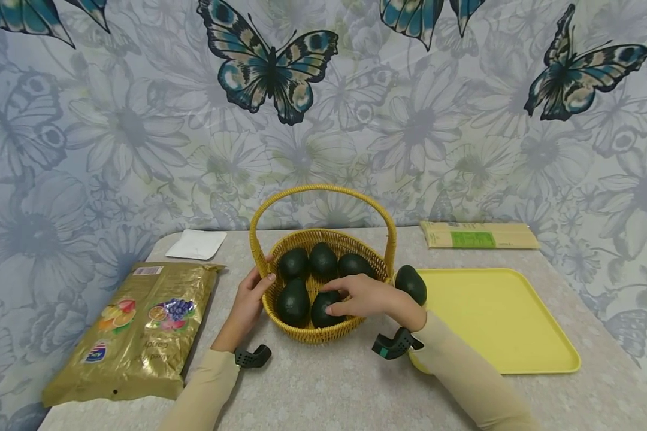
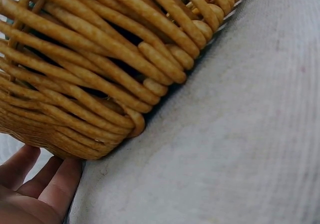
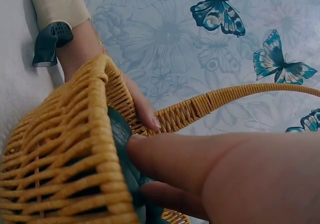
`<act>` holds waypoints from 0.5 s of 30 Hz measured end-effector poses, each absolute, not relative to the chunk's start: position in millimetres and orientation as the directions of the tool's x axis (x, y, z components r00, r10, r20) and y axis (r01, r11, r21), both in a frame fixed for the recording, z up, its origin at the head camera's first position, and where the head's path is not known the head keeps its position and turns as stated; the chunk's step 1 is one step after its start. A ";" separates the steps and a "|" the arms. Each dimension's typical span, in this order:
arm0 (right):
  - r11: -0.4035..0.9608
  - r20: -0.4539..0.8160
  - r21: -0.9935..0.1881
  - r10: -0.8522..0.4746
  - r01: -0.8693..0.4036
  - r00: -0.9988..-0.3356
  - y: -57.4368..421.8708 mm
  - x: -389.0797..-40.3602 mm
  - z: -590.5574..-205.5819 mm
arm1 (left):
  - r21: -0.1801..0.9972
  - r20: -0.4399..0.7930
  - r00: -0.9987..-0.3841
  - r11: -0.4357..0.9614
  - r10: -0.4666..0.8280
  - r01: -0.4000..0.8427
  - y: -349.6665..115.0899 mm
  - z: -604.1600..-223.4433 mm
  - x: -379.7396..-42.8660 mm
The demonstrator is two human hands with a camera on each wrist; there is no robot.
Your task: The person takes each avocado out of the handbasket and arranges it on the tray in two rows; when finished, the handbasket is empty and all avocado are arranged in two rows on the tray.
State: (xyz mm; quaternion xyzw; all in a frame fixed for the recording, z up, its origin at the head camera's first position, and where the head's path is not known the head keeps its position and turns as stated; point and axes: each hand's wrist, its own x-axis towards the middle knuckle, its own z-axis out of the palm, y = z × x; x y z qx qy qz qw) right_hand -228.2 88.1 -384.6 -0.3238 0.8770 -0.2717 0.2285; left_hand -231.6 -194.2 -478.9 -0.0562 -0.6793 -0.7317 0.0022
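Sleeves: cream, coming in from the near edge; left sleeve (image 1: 202, 389), right sleeve (image 1: 471, 374).
Straps: a dark left strap (image 1: 253, 357) and a dark right strap (image 1: 396, 344), one at each wrist.
Surface: pale and mottled (image 1: 323, 395), under everything laid out.
Candy bag: gold with fruit prints (image 1: 129, 335), lying flat left of the left arm.
Right hand: reaching over the basket's near right rim (image 1: 363, 295); its grip is clamped on an avocado, thumb on the near side, fingers over the top.
Held avocado: dark green (image 1: 323, 311), inside the basket at front right.
Left hand: at the basket's left side (image 1: 251, 297); its grip is clamped on the rim beside the handle's foot, thumb over the edge, fingers outside the weave.
Basket: yellow-brown wicker (image 1: 314, 336), upright on the surface between the hands, handle (image 1: 323, 187) arching above.
Front left avocado: in the basket (image 1: 293, 302), just beside the held one.
Back avocados: three in a row along the far side (image 1: 323, 260).
Loose avocado: outside the basket (image 1: 411, 285), between it and the tray's left edge, partly behind the right arm.
Tray: yellow, flat (image 1: 490, 323), to the right.
White packet: far left (image 1: 196, 244).
Tan packet: green-labelled (image 1: 480, 236), beyond the tray.
Backdrop: grey flowers (image 1: 356, 149) and teal butterflies (image 1: 272, 66).
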 end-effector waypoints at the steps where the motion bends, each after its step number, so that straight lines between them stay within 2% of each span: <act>1: 0.641 -0.222 -0.623 -0.695 -0.449 -0.685 86.7 -228.6 -385.7 | 0.994 0.086 -0.994 -0.076 0.074 0.080 -193.9 -479.2 -231.9; 15: 0.637 -0.187 -0.589 -0.706 -0.497 -0.683 70.5 -231.6 -399.0 | 0.994 0.081 -0.995 -0.080 0.062 0.076 -193.3 -478.8 -231.3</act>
